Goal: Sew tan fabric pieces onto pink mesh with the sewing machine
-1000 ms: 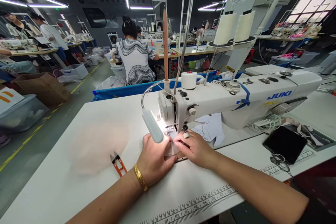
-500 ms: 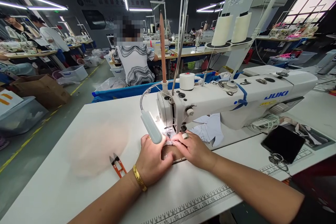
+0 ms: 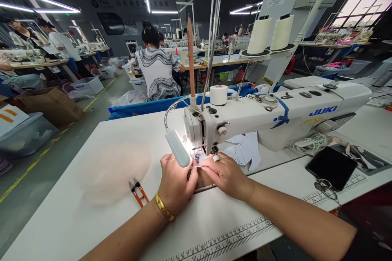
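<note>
A white sewing machine [image 3: 245, 114] stands on the table, its lit needle area just beyond my hands. My left hand [image 3: 177, 179] and my right hand [image 3: 228, 175] meet in front of the presser foot. Between their fingertips is a narrow strip of pale, thin fabric [image 3: 196, 166], pinched from both sides. Most of the strip is hidden by my fingers and the lamp head [image 3: 178, 148]. Below it shows the shiny metal plate [image 3: 204, 180] of the machine bed. Orange thread snips [image 3: 139, 193] lie by my left wrist, pointed blades away from me.
White patterned pieces [image 3: 243, 153] lie under the machine arm. At right are a black flat object [image 3: 331, 167], a key ring [image 3: 325, 187] and a coiled cord [image 3: 309, 143]. A ruler tape [image 3: 226, 238] runs along the front edge. A person [image 3: 157, 69] sits beyond the table.
My left hand has shifted slightly left and its thumb has drawn in toward the fingers. The strip between my hands looks thinner and straighter. My right hand stays nearly in place.
</note>
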`<state>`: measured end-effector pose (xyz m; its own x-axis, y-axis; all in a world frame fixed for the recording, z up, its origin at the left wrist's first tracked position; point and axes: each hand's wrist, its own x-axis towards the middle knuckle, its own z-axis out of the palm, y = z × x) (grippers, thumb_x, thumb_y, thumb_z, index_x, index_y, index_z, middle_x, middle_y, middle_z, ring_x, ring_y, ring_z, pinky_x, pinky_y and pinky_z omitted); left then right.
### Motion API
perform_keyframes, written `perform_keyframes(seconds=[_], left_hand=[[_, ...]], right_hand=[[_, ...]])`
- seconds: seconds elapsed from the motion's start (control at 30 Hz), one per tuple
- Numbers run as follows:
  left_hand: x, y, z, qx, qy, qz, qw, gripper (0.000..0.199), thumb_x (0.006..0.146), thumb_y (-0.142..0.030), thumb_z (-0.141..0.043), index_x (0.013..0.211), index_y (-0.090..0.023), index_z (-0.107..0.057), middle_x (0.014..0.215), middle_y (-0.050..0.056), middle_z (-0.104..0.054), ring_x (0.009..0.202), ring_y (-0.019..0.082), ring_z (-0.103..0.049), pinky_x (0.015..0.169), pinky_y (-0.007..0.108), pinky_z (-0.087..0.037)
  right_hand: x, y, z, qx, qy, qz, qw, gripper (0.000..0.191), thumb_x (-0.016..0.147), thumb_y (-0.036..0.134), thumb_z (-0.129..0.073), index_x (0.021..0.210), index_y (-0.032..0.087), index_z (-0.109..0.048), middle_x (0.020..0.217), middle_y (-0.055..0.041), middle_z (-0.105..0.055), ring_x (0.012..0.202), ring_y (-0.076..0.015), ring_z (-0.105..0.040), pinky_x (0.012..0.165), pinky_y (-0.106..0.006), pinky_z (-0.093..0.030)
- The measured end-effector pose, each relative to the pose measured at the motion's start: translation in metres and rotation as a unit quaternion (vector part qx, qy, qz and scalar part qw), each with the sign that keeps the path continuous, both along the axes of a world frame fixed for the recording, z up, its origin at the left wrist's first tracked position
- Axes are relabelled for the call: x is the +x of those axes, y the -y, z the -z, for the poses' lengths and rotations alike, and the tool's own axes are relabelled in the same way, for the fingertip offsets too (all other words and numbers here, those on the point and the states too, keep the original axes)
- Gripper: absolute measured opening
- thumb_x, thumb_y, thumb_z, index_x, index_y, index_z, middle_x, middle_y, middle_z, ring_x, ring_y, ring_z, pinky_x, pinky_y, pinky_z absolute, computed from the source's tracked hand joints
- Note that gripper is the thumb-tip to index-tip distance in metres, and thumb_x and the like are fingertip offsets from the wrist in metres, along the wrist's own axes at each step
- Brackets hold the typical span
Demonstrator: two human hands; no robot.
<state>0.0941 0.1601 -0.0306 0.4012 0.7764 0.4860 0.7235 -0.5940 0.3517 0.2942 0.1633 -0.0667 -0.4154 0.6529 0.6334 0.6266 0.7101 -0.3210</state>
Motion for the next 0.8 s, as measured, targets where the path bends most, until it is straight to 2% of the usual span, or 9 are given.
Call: perform_keyframes(seconds=[0.13,0.27,0.37,0.57,0.8], left_hand=[[-0.005,0.0,-0.002,0.041,-0.028,0.037,0.998,0.019,0.097,-0.015,-0.041,0.09,-0.021,-0.059,0.09,0.004,-0.071,0.085,0.024,-0.062,0.089,0.046,-0.032],[-0.011,0.003,0.003,0.041,-0.099,0.118,0.987,0.028,0.097,-0.009,-0.04,0.082,-0.02,-0.06,0.083,0.003,-0.071,0.077,0.021,-0.06,0.083,0.043,-0.036],[-0.014,0.007,0.009,0.026,-0.113,0.166,0.979,0.031,0.097,-0.006,-0.042,0.083,-0.021,-0.066,0.087,0.003,-0.074,0.077,0.019,-0.062,0.079,0.04,-0.039],[-0.017,0.013,0.008,0.016,-0.117,0.184,0.976,0.028,0.099,-0.008,-0.048,0.092,-0.022,-0.072,0.089,0.002,-0.075,0.08,0.019,-0.067,0.087,0.043,-0.045],[-0.017,0.011,0.009,0.024,-0.129,0.146,0.981,0.027,0.097,-0.006,-0.049,0.088,-0.021,-0.07,0.093,0.001,-0.077,0.081,0.019,-0.069,0.093,0.044,-0.046]], right_hand=[[0.003,-0.002,0.0,-0.008,0.017,-0.003,1.0,0.026,0.107,0.022,-0.044,0.107,0.021,-0.069,0.085,-0.0063,-0.072,0.082,-0.0228,-0.06,0.078,-0.036,-0.047],[0.01,-0.001,-0.006,-0.025,0.105,-0.075,0.991,0.025,0.103,0.017,-0.047,0.086,0.022,-0.065,0.074,-0.0016,-0.065,0.073,-0.0195,-0.052,0.075,-0.034,-0.042],[0.016,0.003,-0.013,-0.023,0.169,-0.099,0.98,0.021,0.099,0.013,-0.053,0.083,0.021,-0.064,0.08,-0.0009,-0.066,0.073,-0.0181,-0.049,0.073,-0.033,-0.038],[0.019,0.008,-0.02,-0.043,0.184,-0.092,0.978,0.02,0.093,0.006,-0.054,0.093,0.022,-0.068,0.088,-0.0027,-0.069,0.079,-0.0195,-0.052,0.075,-0.034,-0.037],[0.018,0.004,-0.016,-0.066,0.172,-0.089,0.979,0.023,0.092,0.005,-0.054,0.097,0.023,-0.067,0.096,-0.0049,-0.071,0.092,-0.0231,-0.058,0.081,-0.037,-0.042]])
